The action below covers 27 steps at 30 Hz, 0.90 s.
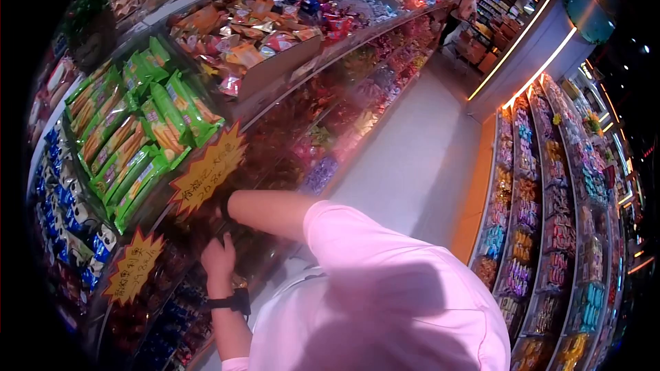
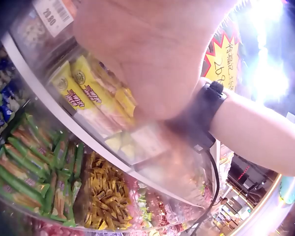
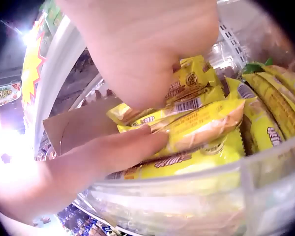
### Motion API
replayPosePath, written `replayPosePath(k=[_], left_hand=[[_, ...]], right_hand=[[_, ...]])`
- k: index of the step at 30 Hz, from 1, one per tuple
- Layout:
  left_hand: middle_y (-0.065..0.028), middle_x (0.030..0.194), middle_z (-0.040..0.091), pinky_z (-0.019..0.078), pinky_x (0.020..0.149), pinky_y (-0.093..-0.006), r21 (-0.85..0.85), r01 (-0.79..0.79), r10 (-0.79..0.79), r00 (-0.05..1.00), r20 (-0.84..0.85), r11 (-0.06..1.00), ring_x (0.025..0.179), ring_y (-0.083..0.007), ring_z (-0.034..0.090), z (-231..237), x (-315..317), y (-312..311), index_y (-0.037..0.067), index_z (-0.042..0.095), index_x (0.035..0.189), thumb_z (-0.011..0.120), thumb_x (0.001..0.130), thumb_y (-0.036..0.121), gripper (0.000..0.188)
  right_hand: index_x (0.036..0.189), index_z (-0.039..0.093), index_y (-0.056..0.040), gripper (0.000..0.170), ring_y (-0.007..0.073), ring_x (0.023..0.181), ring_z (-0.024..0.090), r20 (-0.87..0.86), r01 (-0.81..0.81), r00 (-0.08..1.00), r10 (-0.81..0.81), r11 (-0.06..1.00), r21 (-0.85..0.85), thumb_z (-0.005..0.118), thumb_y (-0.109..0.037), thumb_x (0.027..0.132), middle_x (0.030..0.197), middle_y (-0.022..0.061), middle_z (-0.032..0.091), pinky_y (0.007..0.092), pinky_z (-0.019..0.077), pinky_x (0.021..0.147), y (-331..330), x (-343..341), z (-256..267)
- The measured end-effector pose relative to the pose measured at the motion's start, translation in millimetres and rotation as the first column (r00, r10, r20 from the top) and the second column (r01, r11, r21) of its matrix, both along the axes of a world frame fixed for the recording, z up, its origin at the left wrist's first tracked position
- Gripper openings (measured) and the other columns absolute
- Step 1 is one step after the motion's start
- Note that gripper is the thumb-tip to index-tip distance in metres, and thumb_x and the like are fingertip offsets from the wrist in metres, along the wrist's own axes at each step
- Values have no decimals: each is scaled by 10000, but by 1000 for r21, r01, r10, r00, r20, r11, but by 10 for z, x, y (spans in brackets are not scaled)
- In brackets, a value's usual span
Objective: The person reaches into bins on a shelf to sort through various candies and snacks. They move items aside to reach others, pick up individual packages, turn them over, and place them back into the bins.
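Note:
My left hand (image 1: 218,255) reaches into the dark space below the yellow star-shaped price signs, a black band (image 1: 229,302) round its wrist. In the right wrist view its straight fingers (image 3: 132,142) touch the end of a yellow snack packet (image 3: 206,125) lying on top of a pile. My right hand (image 3: 137,54) is over the back of the same pile, its fingertips hidden behind the palm; I cannot tell whether they grip a packet. More yellow packets (image 2: 91,93) show behind my left hand in the left wrist view. In the head view the right hand is out of sight beyond its forearm (image 1: 271,211).
A clear plastic bin wall (image 3: 201,184) fronts the yellow packets, with a brown cardboard divider (image 3: 78,123) beside them. Green snack packs (image 1: 137,130) fill the tray above. An aisle floor (image 1: 412,137) runs to the right, past stocked shelves (image 1: 543,233). Another person (image 1: 460,17) stands far off.

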<state>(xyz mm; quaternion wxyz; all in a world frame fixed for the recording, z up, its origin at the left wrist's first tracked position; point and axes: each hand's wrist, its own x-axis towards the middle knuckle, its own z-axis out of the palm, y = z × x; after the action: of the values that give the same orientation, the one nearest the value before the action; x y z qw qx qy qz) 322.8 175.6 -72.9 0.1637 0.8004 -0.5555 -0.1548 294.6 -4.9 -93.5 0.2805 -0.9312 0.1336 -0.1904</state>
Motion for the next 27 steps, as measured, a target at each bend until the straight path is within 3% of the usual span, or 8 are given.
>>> replayPosePath(k=[4,6,7,8,12,20,23,27], left_hand=[[-296,909,741,565,883,-587,-95,11,-5,998,64,995,912,-510,721,-40,-31,11,5,749,913,534,1034,524,575],[-357,1277,661,501,1057,-556,139,-8,15,999,-52,990,1213,-491,643,159,-65,-36,-23,680,1285,603,1008,477,576],[-316,1542,504,370,1203,-539,-323,39,49,965,257,945,1441,-452,480,-205,-58,3,10,571,1482,641,978,444,669],[-239,1689,343,238,1278,-535,-234,41,-5,988,153,971,1555,-418,321,-115,-32,-2,42,441,1603,665,957,412,778],[-198,1691,358,237,1286,-532,-324,-9,39,995,87,946,1548,-395,344,-141,-59,-6,48,421,1611,661,957,379,772],[-229,1620,449,306,1260,-516,-404,-50,120,982,149,914,1473,-403,451,-229,-109,6,85,346,1659,599,983,404,789],[-244,1371,666,464,1125,-515,-75,-94,83,986,-143,993,1261,-415,637,-71,-78,34,62,578,1497,593,985,407,617],[-186,998,788,571,934,-520,-180,-95,77,991,-108,979,984,-399,750,13,-102,88,43,810,939,551,936,356,406]], right_hand=[[1411,610,-82,441,305,1192,676,-22,8,1000,-7,999,33,618,-214,990,1323,156,692,455,549,1023,-10,-170,-87],[1405,616,-86,440,305,1187,676,-57,6,998,-3,999,49,622,-232,989,1312,154,697,457,547,1019,-67,-323,-62],[1402,619,-88,440,305,1184,676,-74,2,997,2,998,58,623,-241,989,1307,154,700,457,547,1018,-84,-345,-34],[1399,623,-90,440,306,1181,677,-89,8,996,-2,998,69,625,-250,989,1301,153,703,458,546,1016,-129,-386,-15],[1387,635,-98,441,306,1171,678,-137,44,990,-24,989,144,633,-287,989,1279,151,713,461,543,1009,-520,-311,-172],[1292,664,-44,378,416,1056,672,40,18,999,1,890,-456,663,-177,937,1181,214,699,521,526,916,-248,-54,562],[1234,684,-35,320,421,987,674,206,33,973,105,821,-570,653,-161,942,1092,206,712,524,524,859,-363,38,414],[1275,686,-44,377,441,1099,638,34,-51,992,124,619,-784,670,-163,918,1233,219,673,545,522,915,-586,-50,287]])
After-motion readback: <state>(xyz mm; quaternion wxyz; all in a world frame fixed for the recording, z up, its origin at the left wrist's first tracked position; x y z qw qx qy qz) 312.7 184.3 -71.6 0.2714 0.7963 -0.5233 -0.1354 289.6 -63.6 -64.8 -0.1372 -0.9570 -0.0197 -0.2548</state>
